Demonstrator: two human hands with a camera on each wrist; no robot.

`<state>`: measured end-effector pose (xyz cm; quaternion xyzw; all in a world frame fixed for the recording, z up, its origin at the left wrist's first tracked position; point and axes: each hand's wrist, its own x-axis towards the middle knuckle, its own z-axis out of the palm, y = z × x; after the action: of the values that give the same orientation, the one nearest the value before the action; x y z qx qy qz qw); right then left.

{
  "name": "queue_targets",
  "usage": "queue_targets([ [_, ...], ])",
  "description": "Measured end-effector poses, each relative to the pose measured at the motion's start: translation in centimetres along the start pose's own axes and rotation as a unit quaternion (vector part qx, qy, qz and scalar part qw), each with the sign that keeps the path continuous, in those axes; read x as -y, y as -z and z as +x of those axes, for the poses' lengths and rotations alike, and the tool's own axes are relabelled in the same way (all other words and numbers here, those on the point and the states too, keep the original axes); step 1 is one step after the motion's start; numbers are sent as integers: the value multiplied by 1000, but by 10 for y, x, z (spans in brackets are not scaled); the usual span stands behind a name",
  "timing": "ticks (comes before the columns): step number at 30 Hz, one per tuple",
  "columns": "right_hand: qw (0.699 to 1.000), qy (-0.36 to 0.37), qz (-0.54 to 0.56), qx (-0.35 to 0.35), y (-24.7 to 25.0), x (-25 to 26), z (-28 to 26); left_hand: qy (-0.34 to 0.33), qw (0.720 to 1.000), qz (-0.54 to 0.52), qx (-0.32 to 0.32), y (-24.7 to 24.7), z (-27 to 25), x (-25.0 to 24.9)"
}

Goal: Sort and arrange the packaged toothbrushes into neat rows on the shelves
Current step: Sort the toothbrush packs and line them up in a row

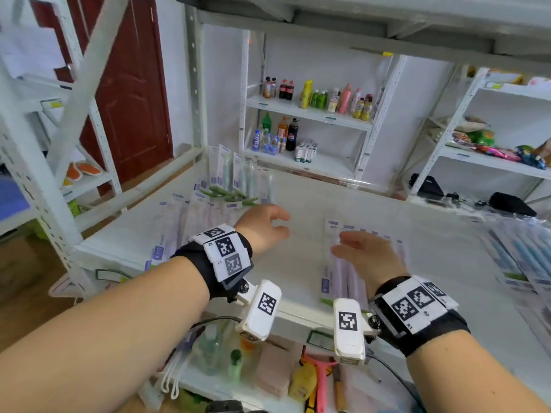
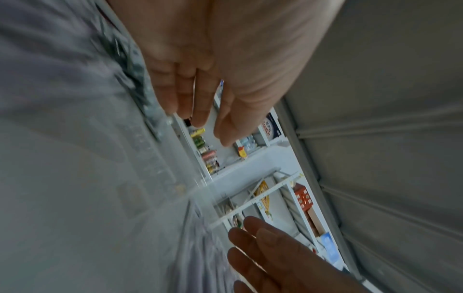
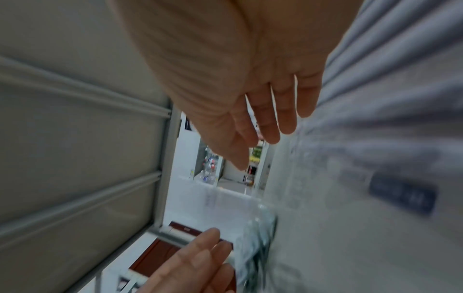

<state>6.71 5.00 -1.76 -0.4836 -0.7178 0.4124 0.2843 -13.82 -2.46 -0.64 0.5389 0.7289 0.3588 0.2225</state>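
Lilac toothbrush packs (image 1: pixel 351 263) lie fanned on the white shelf (image 1: pixel 301 186), partly under my right hand (image 1: pixel 368 256); another loose row (image 1: pixel 179 222) sits left, green-clipped packs (image 1: pixel 235 180) stand behind. Both grips empty, fingers relaxed; left hand (image 1: pixel 262 226) hovers mid-shelf. Step: squaring the fan. Next probably: palms together, edges flush.

I see a white shelf (image 1: pixel 298 180), lilac-and-white toothbrush packs (image 1: pixel 343 281), green clips (image 1: pixel 226 195), black-and-white checkered wrist markers (image 1: pixel 225 247), and a red-brown door (image 1: pixel 128 93).
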Motion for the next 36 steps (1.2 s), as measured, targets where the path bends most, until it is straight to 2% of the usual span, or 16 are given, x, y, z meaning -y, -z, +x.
queue_targets([
  [6, 993, 10, 48, 111, -82, 45, 8, 88, 986, -7, -139, 67, -26, 60],
  [13, 982, 26, -18, 188, -150, 80, 5, 203, 962, 40, -176, 114, -54, 131],
  [19, 967, 37, -109, 227, -183, 102, 5, 250, 960, 13, -124, 116, -61, 157],
  [23, 954, 37, -186, 231, -197, 108, 6, 223, 969, -6, -103, 117, -58, 160],
  [29, 930, 22, -272, 246, -213, 111, 6, 214, 975, 35, -42, 116, -56, 163],
  [36, 916, 11, -317, 245, -221, 115, 9, 196, 980, 19, -33, 120, -55, 170],
])
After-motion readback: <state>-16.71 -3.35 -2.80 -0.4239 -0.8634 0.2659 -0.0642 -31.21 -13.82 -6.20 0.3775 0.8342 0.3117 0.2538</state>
